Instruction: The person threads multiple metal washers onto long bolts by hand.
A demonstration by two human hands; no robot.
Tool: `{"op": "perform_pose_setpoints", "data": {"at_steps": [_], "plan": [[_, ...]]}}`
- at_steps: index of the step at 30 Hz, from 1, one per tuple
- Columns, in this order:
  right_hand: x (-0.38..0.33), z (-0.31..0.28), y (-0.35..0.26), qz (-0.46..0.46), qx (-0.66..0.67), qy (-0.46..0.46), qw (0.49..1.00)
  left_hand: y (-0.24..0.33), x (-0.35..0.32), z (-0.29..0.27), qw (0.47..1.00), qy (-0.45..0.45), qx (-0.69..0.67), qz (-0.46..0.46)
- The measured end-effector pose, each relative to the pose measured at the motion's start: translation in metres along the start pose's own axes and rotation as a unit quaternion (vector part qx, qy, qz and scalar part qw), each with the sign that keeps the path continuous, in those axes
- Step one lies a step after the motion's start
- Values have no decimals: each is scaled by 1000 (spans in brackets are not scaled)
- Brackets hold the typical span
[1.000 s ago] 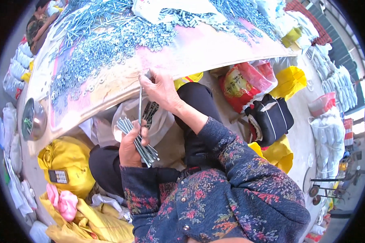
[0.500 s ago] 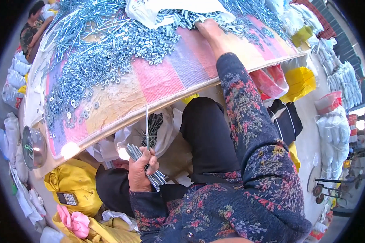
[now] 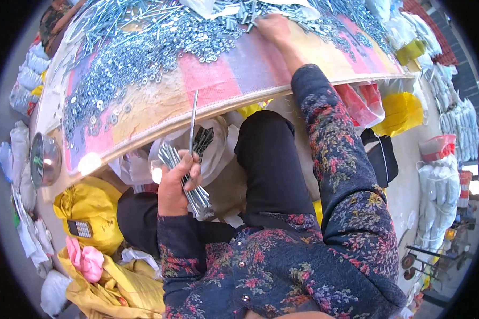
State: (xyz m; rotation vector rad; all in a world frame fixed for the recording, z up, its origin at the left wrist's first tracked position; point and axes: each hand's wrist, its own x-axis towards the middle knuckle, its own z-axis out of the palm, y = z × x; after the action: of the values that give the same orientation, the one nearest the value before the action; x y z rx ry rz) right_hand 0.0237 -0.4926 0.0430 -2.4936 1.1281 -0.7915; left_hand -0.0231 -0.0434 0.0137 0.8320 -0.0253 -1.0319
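From my remote station I record the left hand [image 3: 175, 187] with its fingers curled firmly round a bundle of metal rods [image 3: 198, 198], above the lap and short of the table edge [image 3: 143, 136]. One single rod [image 3: 193, 125] stands apart from the bundle, near upright, gripped between thumb and fingers. The right hand [image 3: 274, 30] reaches across the striped cloth [image 3: 213, 77] to the short metal pieces [image 3: 245, 20]; its fingertips are at their near border, but I cannot tell how far they are closed or whether they hold anything. In my judgement the rods are stiff, smooth and not fragile, light singly and weightier bunched, liable to slide lengthwise; hold is best taken round the middle of the bundle, the single rod low on its shaft. Loose washers [image 3: 143, 61] lie left of the right arm and would scatter if brushed. White plastic [image 3: 218, 9] covers part of the metal pieces. Beneath the table edge, an open white bag [image 3: 222, 166] sits just beyond the bundle, offering a place for dropped rods to fall.
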Motion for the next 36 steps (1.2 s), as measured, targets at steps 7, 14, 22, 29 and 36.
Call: {"op": "perform_pose_setpoints", "data": {"at_steps": [7,14,22,29,36], "plan": [[-78,-42,-19,-4,597,-269,756,19,5,20,992,-3,105,69],[-170,-42,-81,21,617,-359,700,6,7,-6,990,16,126,61],[-179,-25,-103,-128,400,-266,868,9,-9,-25,990,4,117,75],[-177,-8,-125,-354,-124,-86,923,9,-19,-26,989,-10,110,103],[-185,-17,-127,-1,584,-335,740,10,-20,-26,986,-13,129,100]]}}
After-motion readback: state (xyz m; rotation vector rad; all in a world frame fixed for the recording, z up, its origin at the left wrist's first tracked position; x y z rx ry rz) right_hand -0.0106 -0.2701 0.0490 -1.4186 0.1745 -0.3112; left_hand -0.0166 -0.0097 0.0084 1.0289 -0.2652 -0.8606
